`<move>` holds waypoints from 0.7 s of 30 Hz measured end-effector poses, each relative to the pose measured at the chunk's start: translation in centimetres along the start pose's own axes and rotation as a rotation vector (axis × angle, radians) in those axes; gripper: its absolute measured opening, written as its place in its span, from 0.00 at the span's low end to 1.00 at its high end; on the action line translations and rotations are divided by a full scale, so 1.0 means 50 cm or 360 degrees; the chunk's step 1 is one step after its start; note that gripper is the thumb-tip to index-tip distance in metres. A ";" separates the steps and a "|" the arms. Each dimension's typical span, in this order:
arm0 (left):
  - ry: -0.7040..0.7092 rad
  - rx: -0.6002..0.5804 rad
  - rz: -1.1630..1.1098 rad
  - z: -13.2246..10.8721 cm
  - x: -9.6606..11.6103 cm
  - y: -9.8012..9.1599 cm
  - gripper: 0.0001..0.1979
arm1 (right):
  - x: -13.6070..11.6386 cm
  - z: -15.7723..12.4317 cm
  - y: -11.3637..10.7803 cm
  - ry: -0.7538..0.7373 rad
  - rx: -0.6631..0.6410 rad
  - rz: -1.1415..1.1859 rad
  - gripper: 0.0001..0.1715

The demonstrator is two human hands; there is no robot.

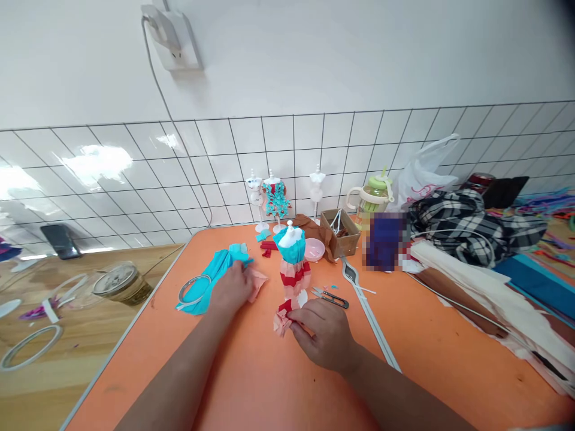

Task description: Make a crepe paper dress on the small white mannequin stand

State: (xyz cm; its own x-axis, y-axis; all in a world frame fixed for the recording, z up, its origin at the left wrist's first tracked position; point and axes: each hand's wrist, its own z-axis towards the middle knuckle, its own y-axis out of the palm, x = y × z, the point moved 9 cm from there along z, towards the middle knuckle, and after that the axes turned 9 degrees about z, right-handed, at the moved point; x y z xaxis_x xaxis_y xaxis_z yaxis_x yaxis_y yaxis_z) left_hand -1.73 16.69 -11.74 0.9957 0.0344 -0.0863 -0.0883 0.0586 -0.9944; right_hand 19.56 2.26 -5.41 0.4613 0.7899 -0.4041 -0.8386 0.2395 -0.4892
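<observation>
Clock centre: here stands the dressed mannequin, upright, apparently central so both hands reach it.
Left hand: eight o'clock, over pink scrap and blue sheet; fingertips hidden, can't tell its grip.
Right hand: five o'clock, pinching the crumpled piece at six, seemingly fingertip-light for thin material.
Snips: four o'clock, likely parked there for quick right-hand reach.
</observation>
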 end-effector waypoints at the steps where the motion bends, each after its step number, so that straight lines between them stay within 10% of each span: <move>1: -0.0015 0.0073 -0.0087 -0.002 -0.022 -0.017 0.16 | 0.002 0.000 -0.001 0.0009 0.0005 0.0001 0.06; 4: -0.0061 0.0308 0.0015 -0.012 -0.086 -0.057 0.18 | 0.007 0.000 -0.001 0.0022 0.0006 0.0004 0.06; 15: -0.0240 -0.0108 -0.0399 0.017 -0.174 0.030 0.26 | 0.012 -0.003 0.015 0.0036 -0.0076 0.0021 0.06; 21: 0.0283 -0.0189 -0.0465 0.006 -0.087 0.031 0.29 | 0.023 -0.006 0.023 0.0102 -0.0118 0.0029 0.05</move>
State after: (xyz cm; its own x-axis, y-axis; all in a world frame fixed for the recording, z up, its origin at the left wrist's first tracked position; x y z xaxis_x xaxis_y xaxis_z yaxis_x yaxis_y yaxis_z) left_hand -6.19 16.93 -12.88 0.9689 -0.1411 0.2034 0.1942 -0.0764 -0.9780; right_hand 19.23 3.24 -6.67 0.4658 0.7555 -0.4608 -0.8244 0.1812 -0.5362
